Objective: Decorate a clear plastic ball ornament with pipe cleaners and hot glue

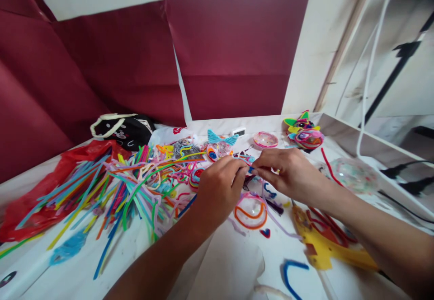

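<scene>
My left hand point(220, 185) and my right hand point(288, 171) meet above the white table point(230, 264), fingertips pinched together on a small blue pipe cleaner piece point(251, 170). Both hands are closed around it. Just below them lies a clear round dome ringed with an orange pipe cleaner point(251, 212). A big heap of coloured pipe cleaners point(125, 187) spreads to the left of my left hand.
A yellow glue gun point(325, 246) lies under my right forearm. A red plastic bag point(40, 200) and a black bag point(125, 130) sit at the left. Finished colourful ornaments point(303, 133) and a pink dish point(265, 139) stand at the back. A bent blue pipe cleaner point(293, 275) lies near the front edge.
</scene>
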